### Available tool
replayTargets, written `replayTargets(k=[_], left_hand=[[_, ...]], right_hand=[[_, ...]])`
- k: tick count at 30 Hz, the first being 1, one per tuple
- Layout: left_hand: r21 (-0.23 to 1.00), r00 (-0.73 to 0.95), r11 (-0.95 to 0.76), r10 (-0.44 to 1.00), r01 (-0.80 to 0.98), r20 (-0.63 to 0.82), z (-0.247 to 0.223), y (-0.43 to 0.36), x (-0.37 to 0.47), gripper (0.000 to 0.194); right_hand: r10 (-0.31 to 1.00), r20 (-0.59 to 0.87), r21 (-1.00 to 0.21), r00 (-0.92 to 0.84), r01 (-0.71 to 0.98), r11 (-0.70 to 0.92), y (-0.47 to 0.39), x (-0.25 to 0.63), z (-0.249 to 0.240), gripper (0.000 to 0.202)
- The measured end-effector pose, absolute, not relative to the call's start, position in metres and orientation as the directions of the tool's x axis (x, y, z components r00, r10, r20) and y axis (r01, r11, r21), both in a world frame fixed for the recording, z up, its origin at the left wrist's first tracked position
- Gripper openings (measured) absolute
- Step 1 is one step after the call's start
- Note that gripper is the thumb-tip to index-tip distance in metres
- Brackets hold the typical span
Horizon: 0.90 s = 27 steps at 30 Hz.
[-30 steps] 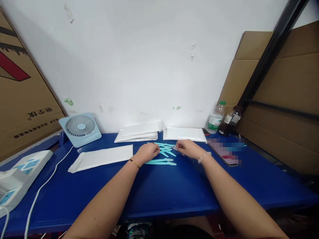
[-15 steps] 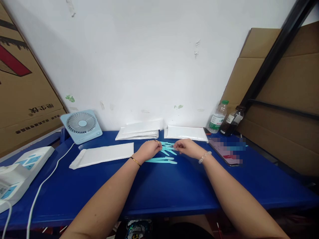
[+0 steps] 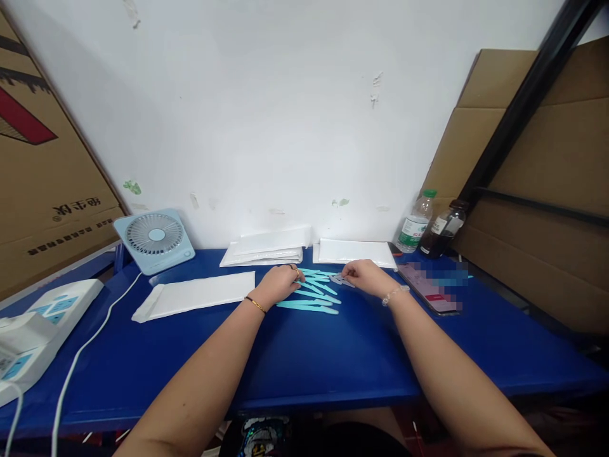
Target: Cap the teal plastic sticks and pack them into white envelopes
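Note:
Slim turquoise plastic sticks (image 3: pixel 311 309), several of them, lie spread and partly crossed on the blue table. My left hand (image 3: pixel 281 284) has its fingers curled in a pinch at the left ends of the upper sticks; what exactly lies between the fingertips is partly hidden. To the right, my right hand (image 3: pixel 364 276) is closed at the fingertips on small greyish, see-through pieces (image 3: pixel 340 280), too small to name, beside the sticks' right ends. Both palms face down, low over the table.
White padded mailers lie on the left (image 3: pixel 200 295), at the back (image 3: pixel 266 249) and at back right (image 3: pixel 354 251). A blue fan (image 3: pixel 155 238), power strip (image 3: pixel 59 317), phone (image 3: pixel 428 289), water bottle (image 3: pixel 416 225) and dark drink bottle (image 3: pixel 442 231) stand around. Cardboard flanks both sides.
My right hand has shifted slightly right, with greyish pieces now showing at its fingertips. My left hand has moved slightly left, and more of the turquoise sticks show, spread out between the hands.

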State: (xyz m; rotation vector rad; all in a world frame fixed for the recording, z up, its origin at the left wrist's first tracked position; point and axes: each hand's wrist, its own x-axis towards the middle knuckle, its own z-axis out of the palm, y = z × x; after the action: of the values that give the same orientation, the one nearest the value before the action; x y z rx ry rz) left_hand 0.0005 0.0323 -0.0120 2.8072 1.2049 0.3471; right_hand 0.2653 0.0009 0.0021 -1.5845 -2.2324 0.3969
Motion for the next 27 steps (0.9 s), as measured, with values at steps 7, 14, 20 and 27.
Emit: replayTargets(k=[7,14,20,27], left_hand=[[0.209,0.627,-0.649,0.76,0.731,0.169,-0.019,0.039,0.0,0.011],[0.358,0.603,-0.616,0.781,0.702,0.161,-0.013,0.036,-0.002,0.01],[0.532,0.535,-0.544,0.823,0.648,0.191,-0.005,0.03,-0.003,0.015],[0.546,0.525,-0.533,0.83,0.647,0.188,-0.011,0.034,-0.004,0.017]], right_hand=[[0.927,0.197,-0.251,-0.32,0.897,0.363,0.011,0.25,-0.018,0.011],[0.965,0.142,-0.385,-0.223,0.885,0.261,0.015,0.247,-0.026,0.007],[0.953,0.166,-0.429,-0.252,0.852,0.3,0.014,0.251,-0.028,0.008],[0.957,0.146,-0.459,-0.251,0.84,0.29,0.011,0.249,-0.023,0.007]])
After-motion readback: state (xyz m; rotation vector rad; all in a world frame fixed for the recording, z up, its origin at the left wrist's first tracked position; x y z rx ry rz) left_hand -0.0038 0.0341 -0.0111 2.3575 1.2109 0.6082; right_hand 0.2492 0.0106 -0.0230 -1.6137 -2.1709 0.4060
